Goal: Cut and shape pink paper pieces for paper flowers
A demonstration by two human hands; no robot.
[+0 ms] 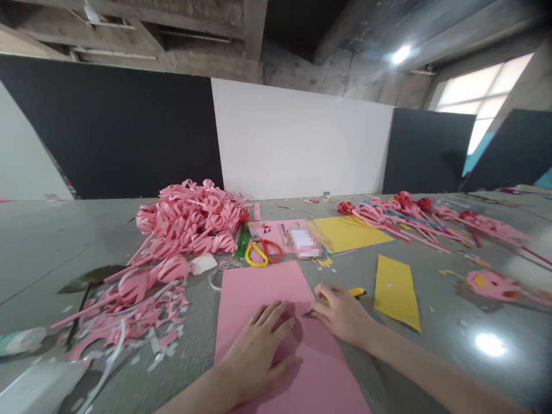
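A pink paper sheet (pixel 267 287) lies on the grey table in front of me. My left hand (pixel 254 351) rests flat on it, fingers stretched out and together, pressing it down. My right hand (pixel 340 313) is closed around a yellow-handled craft knife (pixel 357 292). The knife's dark tip touches the sheet's right edge, just right of my left fingertips.
A heap of pink paper flowers (pixel 190 215) and cut scraps (pixel 129 310) fill the left. Red and yellow scissors (pixel 263 252) lie beyond the sheet. Yellow paper pieces (pixel 397 290) (pixel 349 233) and more pink flowers (pixel 409 215) lie to the right. A glue bottle (pixel 21 340) lies at far left.
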